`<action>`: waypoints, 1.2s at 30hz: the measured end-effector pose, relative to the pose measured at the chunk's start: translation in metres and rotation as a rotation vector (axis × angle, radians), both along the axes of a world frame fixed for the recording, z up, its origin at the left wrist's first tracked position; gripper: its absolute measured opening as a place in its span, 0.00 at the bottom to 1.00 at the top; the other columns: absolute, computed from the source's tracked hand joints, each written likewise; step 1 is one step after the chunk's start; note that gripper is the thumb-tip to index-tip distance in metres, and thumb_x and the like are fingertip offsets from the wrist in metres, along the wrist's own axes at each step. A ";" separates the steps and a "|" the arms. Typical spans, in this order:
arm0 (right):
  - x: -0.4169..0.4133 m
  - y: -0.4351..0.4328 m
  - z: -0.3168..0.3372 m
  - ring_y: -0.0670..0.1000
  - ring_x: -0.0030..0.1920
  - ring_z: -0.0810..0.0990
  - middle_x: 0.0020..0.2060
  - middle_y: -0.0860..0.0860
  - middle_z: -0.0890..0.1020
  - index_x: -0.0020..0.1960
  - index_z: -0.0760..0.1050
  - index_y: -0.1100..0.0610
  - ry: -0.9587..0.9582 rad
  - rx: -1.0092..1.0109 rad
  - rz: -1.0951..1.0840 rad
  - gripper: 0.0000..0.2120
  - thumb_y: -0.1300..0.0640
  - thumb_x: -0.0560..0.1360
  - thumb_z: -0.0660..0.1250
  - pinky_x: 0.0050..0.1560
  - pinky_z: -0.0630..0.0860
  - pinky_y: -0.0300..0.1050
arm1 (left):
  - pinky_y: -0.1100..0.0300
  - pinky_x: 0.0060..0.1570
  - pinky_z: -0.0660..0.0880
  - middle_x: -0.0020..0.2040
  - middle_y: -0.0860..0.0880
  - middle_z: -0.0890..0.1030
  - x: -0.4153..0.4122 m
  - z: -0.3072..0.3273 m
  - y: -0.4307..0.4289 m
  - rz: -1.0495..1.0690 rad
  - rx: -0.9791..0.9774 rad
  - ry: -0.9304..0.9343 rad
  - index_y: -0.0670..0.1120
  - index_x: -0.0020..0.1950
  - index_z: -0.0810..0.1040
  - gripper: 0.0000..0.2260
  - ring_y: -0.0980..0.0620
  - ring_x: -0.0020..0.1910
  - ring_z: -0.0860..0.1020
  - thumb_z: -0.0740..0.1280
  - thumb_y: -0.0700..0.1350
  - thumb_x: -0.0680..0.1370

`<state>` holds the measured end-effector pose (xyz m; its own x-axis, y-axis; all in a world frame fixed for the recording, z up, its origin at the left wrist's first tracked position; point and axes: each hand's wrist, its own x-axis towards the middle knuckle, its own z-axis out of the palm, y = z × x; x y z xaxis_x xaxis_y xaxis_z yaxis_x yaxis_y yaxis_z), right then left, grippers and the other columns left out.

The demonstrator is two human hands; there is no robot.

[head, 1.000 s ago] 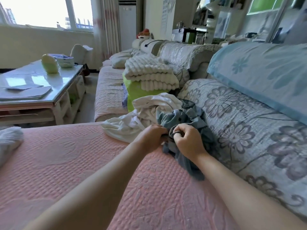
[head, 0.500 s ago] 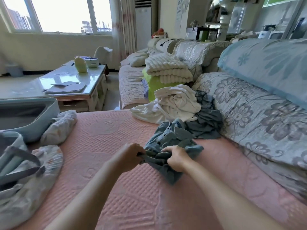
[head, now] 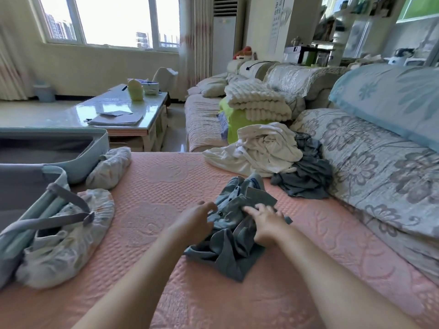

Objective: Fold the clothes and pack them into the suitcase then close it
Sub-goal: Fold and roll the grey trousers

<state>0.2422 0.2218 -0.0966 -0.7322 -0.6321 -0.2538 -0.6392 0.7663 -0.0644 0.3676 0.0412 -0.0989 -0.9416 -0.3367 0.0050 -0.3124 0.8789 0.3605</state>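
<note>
Denim shirt (head: 234, 224) matt cloth; sofa cover (head: 166, 186) quilted pink; coffee table (head: 114, 108) glossy.

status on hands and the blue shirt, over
Left hand open at edge of blue shirt; right hand open, fingers on it. Shirt crumpled, not folded. Suitcase open at left, nothing between.

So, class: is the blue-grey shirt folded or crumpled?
Crumpled: the blue-grey shirt lies bunched in uneven heaps on the pink cover, no flat layers.
</note>
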 end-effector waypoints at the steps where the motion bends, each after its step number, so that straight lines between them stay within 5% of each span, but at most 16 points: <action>1: -0.002 0.005 -0.003 0.54 0.72 0.68 0.73 0.50 0.68 0.78 0.59 0.39 -0.022 -0.007 0.011 0.37 0.59 0.72 0.64 0.73 0.63 0.52 | 0.51 0.64 0.71 0.72 0.52 0.68 -0.006 -0.006 0.004 -0.030 0.001 -0.034 0.59 0.74 0.64 0.24 0.47 0.67 0.71 0.65 0.49 0.79; 4: -0.015 0.015 -0.011 0.53 0.62 0.78 0.60 0.46 0.81 0.63 0.78 0.40 -0.036 -0.162 0.013 0.24 0.58 0.70 0.62 0.61 0.75 0.45 | 0.49 0.64 0.72 0.77 0.49 0.62 -0.018 -0.022 0.014 -0.078 -0.041 -0.211 0.61 0.80 0.50 0.34 0.43 0.68 0.70 0.64 0.45 0.79; 7: -0.026 0.027 -0.004 0.53 0.53 0.80 0.49 0.46 0.83 0.50 0.81 0.46 0.020 -0.190 0.031 0.16 0.55 0.67 0.60 0.53 0.77 0.45 | 0.54 0.55 0.76 0.67 0.49 0.76 -0.025 -0.025 0.017 -0.057 -0.113 -0.133 0.63 0.74 0.65 0.28 0.46 0.59 0.78 0.63 0.42 0.77; 11: -0.030 0.056 0.016 0.54 0.45 0.82 0.41 0.50 0.83 0.43 0.80 0.51 -0.086 0.010 -0.071 0.09 0.60 0.69 0.62 0.43 0.79 0.44 | 0.56 0.53 0.76 0.56 0.55 0.80 -0.029 -0.004 0.039 -0.148 -0.056 0.051 0.60 0.60 0.80 0.19 0.49 0.54 0.78 0.64 0.43 0.73; 14: -0.038 0.075 0.019 0.57 0.42 0.84 0.42 0.56 0.85 0.43 0.82 0.56 -0.304 0.166 -0.141 0.11 0.58 0.64 0.65 0.43 0.81 0.50 | 0.61 0.41 0.74 0.39 0.56 0.80 -0.026 0.009 0.078 -0.370 0.052 -0.191 0.52 0.43 0.81 0.03 0.51 0.41 0.77 0.68 0.47 0.73; 16: -0.045 0.081 0.019 0.55 0.35 0.75 0.36 0.57 0.80 0.37 0.78 0.58 -0.450 0.145 -0.180 0.09 0.56 0.60 0.63 0.38 0.73 0.47 | 0.62 0.36 0.71 0.34 0.56 0.77 -0.027 0.013 0.094 -0.450 0.088 -0.365 0.51 0.37 0.78 0.10 0.53 0.36 0.75 0.71 0.56 0.73; 18: -0.055 0.085 0.021 0.54 0.36 0.69 0.36 0.55 0.74 0.37 0.75 0.58 -0.461 0.021 -0.160 0.07 0.55 0.64 0.62 0.36 0.66 0.47 | 0.60 0.39 0.76 0.36 0.57 0.81 -0.036 0.019 0.090 -0.369 0.213 -0.409 0.51 0.40 0.80 0.15 0.55 0.35 0.78 0.67 0.62 0.75; 20: -0.065 0.083 0.017 0.53 0.38 0.71 0.39 0.53 0.76 0.38 0.73 0.57 -0.308 -0.235 -0.218 0.10 0.51 0.70 0.60 0.37 0.69 0.49 | 0.58 0.42 0.79 0.40 0.55 0.85 -0.055 0.019 0.075 -0.268 0.277 -0.257 0.49 0.45 0.83 0.13 0.53 0.38 0.82 0.65 0.55 0.79; 22: -0.070 0.075 0.014 0.51 0.41 0.74 0.44 0.51 0.78 0.43 0.72 0.52 -0.211 -0.480 -0.342 0.11 0.45 0.73 0.60 0.41 0.71 0.47 | 0.58 0.45 0.80 0.45 0.53 0.84 -0.079 0.013 0.055 -0.119 0.158 -0.046 0.49 0.52 0.83 0.08 0.52 0.41 0.82 0.65 0.45 0.80; 24: -0.073 0.060 0.010 0.52 0.53 0.77 0.58 0.52 0.78 0.58 0.73 0.49 -0.240 -0.509 -0.359 0.20 0.37 0.74 0.61 0.50 0.74 0.48 | 0.60 0.51 0.76 0.55 0.50 0.82 -0.095 0.006 0.036 -0.054 -0.016 0.061 0.50 0.59 0.81 0.13 0.51 0.49 0.80 0.65 0.38 0.78; 27: -0.071 0.035 0.003 0.54 0.66 0.75 0.69 0.51 0.73 0.73 0.68 0.48 -0.247 -0.416 -0.254 0.40 0.28 0.68 0.66 0.61 0.74 0.49 | 0.53 0.67 0.70 0.71 0.49 0.72 -0.113 -0.013 0.013 -0.185 -0.194 -0.172 0.52 0.74 0.68 0.25 0.47 0.67 0.73 0.64 0.40 0.78; 30: -0.071 0.022 -0.004 0.52 0.62 0.78 0.63 0.50 0.79 0.67 0.76 0.48 -0.137 -0.320 -0.189 0.29 0.40 0.68 0.72 0.61 0.76 0.48 | 0.51 0.62 0.74 0.64 0.49 0.78 -0.112 -0.027 0.006 -0.217 -0.278 -0.321 0.57 0.78 0.60 0.28 0.48 0.59 0.77 0.61 0.43 0.80; 33: -0.070 0.016 -0.002 0.52 0.55 0.81 0.53 0.49 0.83 0.51 0.82 0.48 -0.040 -0.349 -0.163 0.08 0.54 0.72 0.69 0.55 0.78 0.45 | 0.60 0.55 0.74 0.54 0.55 0.80 -0.100 -0.026 0.002 -0.230 -0.182 -0.143 0.62 0.60 0.77 0.17 0.53 0.52 0.78 0.63 0.41 0.79; 36: -0.068 0.012 0.002 0.53 0.52 0.80 0.49 0.50 0.83 0.44 0.79 0.48 0.059 -0.427 -0.131 0.07 0.60 0.73 0.66 0.51 0.77 0.44 | 0.52 0.38 0.69 0.37 0.48 0.71 -0.077 -0.021 -0.011 -0.082 0.059 0.103 0.56 0.33 0.70 0.19 0.49 0.33 0.72 0.68 0.34 0.74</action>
